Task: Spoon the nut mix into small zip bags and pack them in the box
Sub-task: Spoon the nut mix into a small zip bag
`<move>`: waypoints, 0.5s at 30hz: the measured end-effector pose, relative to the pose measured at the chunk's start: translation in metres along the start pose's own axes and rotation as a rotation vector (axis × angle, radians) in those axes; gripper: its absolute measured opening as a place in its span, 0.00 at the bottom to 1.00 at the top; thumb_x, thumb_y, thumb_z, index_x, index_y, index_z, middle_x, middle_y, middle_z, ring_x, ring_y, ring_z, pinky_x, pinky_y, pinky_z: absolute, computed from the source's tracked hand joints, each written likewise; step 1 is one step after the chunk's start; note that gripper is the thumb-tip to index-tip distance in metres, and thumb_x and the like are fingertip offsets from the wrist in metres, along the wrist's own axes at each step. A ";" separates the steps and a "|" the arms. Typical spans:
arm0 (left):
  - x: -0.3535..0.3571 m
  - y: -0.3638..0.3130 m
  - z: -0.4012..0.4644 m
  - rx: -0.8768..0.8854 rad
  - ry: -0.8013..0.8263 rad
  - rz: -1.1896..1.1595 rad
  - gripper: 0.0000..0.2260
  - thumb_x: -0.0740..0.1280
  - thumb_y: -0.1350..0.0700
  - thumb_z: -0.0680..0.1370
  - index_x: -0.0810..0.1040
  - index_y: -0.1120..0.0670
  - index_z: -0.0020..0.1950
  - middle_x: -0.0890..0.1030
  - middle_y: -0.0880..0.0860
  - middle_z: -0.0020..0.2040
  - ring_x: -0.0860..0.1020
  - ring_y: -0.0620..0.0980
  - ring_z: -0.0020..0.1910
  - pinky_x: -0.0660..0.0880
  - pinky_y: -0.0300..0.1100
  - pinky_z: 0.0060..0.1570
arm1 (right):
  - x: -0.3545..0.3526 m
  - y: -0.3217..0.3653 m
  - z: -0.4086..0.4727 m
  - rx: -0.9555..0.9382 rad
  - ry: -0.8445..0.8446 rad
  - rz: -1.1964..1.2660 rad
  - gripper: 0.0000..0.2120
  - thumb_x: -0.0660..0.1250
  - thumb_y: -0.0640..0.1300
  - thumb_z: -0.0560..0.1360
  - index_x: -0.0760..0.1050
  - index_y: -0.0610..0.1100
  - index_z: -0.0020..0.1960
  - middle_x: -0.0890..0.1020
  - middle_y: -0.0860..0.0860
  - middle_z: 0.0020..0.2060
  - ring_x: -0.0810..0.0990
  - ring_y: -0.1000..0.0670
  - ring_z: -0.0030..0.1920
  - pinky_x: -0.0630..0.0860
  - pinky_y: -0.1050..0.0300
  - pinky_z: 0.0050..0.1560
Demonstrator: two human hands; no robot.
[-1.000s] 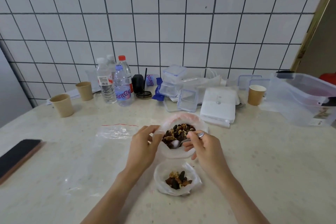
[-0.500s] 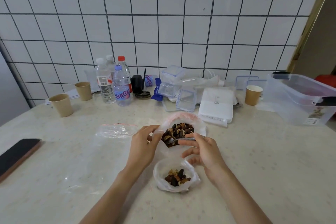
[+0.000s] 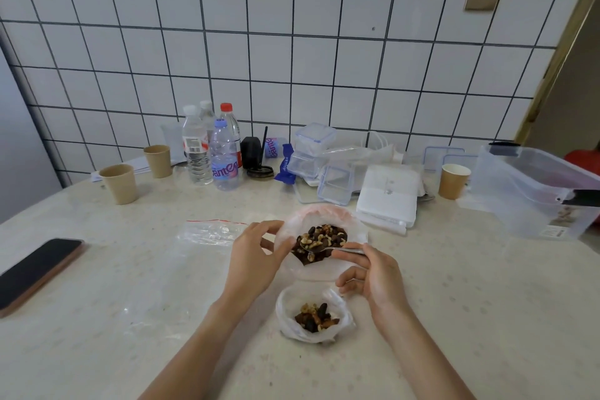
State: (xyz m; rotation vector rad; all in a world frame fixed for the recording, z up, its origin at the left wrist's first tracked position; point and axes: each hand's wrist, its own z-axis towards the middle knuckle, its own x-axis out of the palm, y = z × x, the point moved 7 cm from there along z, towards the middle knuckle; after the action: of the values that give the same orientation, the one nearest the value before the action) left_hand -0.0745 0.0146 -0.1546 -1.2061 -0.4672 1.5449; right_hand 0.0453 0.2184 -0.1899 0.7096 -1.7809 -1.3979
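Just beyond the small bag (image 3: 313, 315), the big bag (image 3: 319, 237) of nut mix (image 3: 319, 239) sits open on the desk (image 3: 130, 269). Left hand (image 3: 251, 258) pinches its rim; right hand (image 3: 373, 276) holds the spoon (image 3: 319, 248), loaded. To do it well: keep the bowl level, cross low, tip inside the small bag's mouth. Box (image 3: 532, 191) waits far right.

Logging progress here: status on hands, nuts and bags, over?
Left hand grips big bag rim. Right hand holds loaded spoon over it. Small bag open, partly filled. Nothing in the way.
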 end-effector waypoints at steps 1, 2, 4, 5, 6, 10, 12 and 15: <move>-0.002 -0.002 -0.001 0.009 -0.001 0.024 0.15 0.76 0.43 0.74 0.77 0.38 0.58 0.78 0.36 0.53 0.78 0.32 0.47 0.72 0.24 0.41 | -0.001 0.004 -0.001 -0.013 -0.007 0.001 0.19 0.54 0.46 0.87 0.79 0.35 0.57 0.88 0.41 0.48 0.81 0.42 0.28 0.78 0.53 0.26; -0.005 -0.005 -0.002 0.019 -0.004 0.050 0.17 0.77 0.41 0.73 0.76 0.37 0.59 0.77 0.35 0.53 0.78 0.32 0.47 0.72 0.24 0.40 | -0.002 0.008 -0.003 -0.026 -0.013 0.004 0.19 0.54 0.46 0.87 0.79 0.35 0.57 0.88 0.40 0.48 0.82 0.41 0.28 0.78 0.53 0.26; -0.013 -0.011 -0.004 0.031 -0.031 0.086 0.18 0.77 0.38 0.71 0.75 0.36 0.58 0.75 0.35 0.53 0.78 0.32 0.47 0.71 0.26 0.40 | -0.003 0.017 -0.007 -0.051 -0.019 0.007 0.19 0.54 0.46 0.87 0.79 0.34 0.56 0.88 0.40 0.47 0.82 0.41 0.29 0.79 0.53 0.26; -0.017 -0.013 -0.006 0.032 -0.054 0.085 0.17 0.76 0.38 0.71 0.75 0.36 0.57 0.75 0.36 0.53 0.78 0.33 0.47 0.71 0.28 0.41 | -0.004 0.022 -0.010 -0.064 -0.020 0.007 0.19 0.54 0.46 0.87 0.79 0.34 0.56 0.88 0.39 0.47 0.82 0.41 0.28 0.79 0.53 0.26; -0.022 -0.015 -0.008 0.033 -0.072 0.077 0.16 0.76 0.38 0.72 0.76 0.37 0.54 0.76 0.37 0.52 0.78 0.33 0.46 0.71 0.29 0.41 | -0.005 0.026 -0.014 -0.076 -0.017 0.004 0.19 0.54 0.45 0.87 0.79 0.34 0.56 0.88 0.39 0.46 0.82 0.41 0.28 0.79 0.53 0.26; -0.030 -0.022 -0.023 0.040 -0.052 0.049 0.06 0.72 0.40 0.76 0.79 0.40 0.44 0.81 0.39 0.42 0.79 0.36 0.43 0.72 0.34 0.38 | -0.014 0.045 -0.034 -0.125 0.015 0.006 0.19 0.53 0.45 0.87 0.79 0.34 0.55 0.88 0.38 0.46 0.80 0.42 0.27 0.78 0.53 0.26; -0.026 -0.021 -0.036 0.007 0.049 0.059 0.12 0.67 0.36 0.78 0.80 0.43 0.42 0.82 0.37 0.40 0.80 0.39 0.39 0.75 0.38 0.38 | -0.020 0.051 -0.047 -0.131 0.023 0.020 0.19 0.54 0.46 0.87 0.79 0.34 0.55 0.87 0.37 0.46 0.80 0.41 0.27 0.78 0.53 0.26; -0.019 -0.018 -0.057 -0.056 0.184 0.075 0.21 0.60 0.30 0.77 0.82 0.45 0.42 0.83 0.41 0.39 0.82 0.43 0.36 0.78 0.40 0.41 | -0.027 0.055 -0.070 -0.133 0.036 0.032 0.20 0.54 0.46 0.86 0.80 0.34 0.54 0.87 0.36 0.45 0.81 0.41 0.28 0.77 0.53 0.25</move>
State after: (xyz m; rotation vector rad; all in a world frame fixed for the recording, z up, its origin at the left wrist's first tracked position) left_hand -0.0178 -0.0120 -0.1553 -1.4079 -0.3493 1.4751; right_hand 0.1194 0.2145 -0.1342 0.6291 -1.6477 -1.4580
